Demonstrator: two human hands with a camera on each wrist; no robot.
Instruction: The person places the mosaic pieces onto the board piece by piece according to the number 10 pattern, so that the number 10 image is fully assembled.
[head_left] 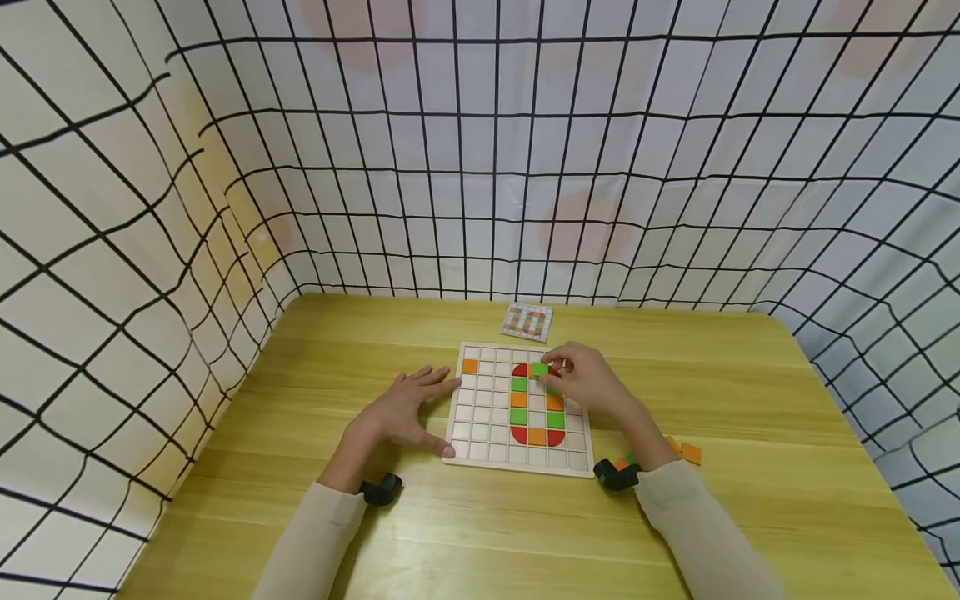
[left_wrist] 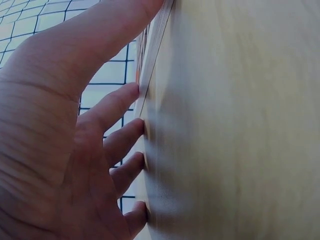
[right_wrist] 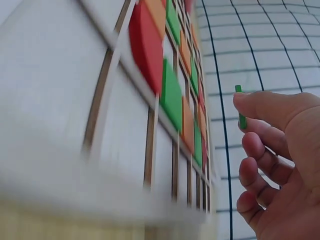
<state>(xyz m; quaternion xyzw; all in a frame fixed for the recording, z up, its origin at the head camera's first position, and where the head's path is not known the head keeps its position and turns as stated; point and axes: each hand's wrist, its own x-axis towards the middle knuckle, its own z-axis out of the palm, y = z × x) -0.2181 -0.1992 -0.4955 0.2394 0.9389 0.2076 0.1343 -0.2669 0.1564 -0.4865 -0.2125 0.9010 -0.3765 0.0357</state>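
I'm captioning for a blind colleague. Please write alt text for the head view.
A person's right hand pinches a green tile over a pale gridded board where red, green and orange tiles form an oblong loop; the left hand touches the board's left edge. A small patterned card lies beyond the board on the wooden table.

The right hand (right_wrist: 300,185) pinches a thin green tile (right_wrist: 243,121), seen nearly edge-on, between thumb and forefinger, with the other fingers bent in below. I see it against a pale backdrop (right_wrist: 270,47) crossed by dark lines, apart from the board (right_wrist: 60,75), which rises steeply on the other side, its nearest edge blurred. Raised strips part its white squares. A red piece with a curved side (right_wrist: 146,50) sits there, followed by green, orange and green tiles; another coloured row runs behind. Yellowish wood (right_wrist: 55,225) shows below.
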